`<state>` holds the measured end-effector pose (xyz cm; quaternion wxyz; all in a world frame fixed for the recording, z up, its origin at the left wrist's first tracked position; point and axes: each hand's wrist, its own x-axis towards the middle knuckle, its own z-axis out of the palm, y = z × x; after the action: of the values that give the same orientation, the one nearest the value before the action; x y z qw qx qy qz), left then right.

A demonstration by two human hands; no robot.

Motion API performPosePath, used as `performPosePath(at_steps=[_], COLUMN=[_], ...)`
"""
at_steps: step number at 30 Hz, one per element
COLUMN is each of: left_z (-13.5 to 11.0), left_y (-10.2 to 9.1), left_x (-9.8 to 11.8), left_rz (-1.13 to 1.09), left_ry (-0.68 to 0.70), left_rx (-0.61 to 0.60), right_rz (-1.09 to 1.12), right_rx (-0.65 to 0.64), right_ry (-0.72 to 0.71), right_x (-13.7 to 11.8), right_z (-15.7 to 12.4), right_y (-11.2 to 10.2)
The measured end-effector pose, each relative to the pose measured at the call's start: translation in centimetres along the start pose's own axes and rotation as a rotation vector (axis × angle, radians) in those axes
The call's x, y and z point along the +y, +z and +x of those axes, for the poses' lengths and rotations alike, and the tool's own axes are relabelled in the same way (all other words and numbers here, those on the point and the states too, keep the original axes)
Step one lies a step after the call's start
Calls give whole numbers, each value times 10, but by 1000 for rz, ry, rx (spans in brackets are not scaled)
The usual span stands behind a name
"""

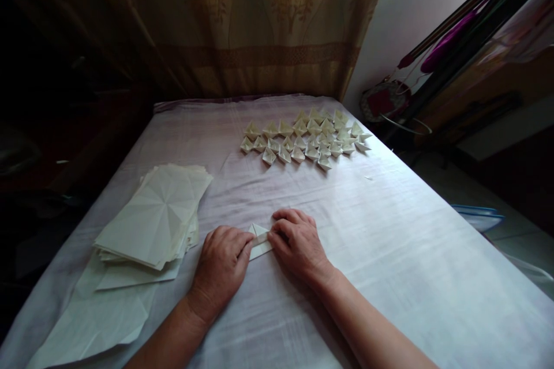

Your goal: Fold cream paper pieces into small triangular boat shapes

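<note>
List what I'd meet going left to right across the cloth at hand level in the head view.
Stack of creased paper sheets → left hand → small folded paper piece → right hand.

Right of the folded paper (261, 249), beyond the right hand (298, 243), bare cloth (424, 253) leaves wide passage. Left of it, past the left hand (223, 262), the paper stack (158, 213) obstructs; well behind it, small folded pieces (300, 127) crowd together.
</note>
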<state>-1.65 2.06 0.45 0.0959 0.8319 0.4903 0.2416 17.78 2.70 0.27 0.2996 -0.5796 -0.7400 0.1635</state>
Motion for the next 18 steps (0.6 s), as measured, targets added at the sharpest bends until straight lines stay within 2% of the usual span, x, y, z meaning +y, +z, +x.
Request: performPosePath(at_steps=[11, 18], left_z=[-3, -2], left_y=[4, 0], left_x=[-1, -1], left_rz=[63, 34], left_ry=[-61, -87], left_rx=[49, 1], right_rz=[-14, 16], right_rx=[32, 28], right_ry=[23, 22], right_x=[-5, -1], right_z=[-1, -1], right_y=[2, 1])
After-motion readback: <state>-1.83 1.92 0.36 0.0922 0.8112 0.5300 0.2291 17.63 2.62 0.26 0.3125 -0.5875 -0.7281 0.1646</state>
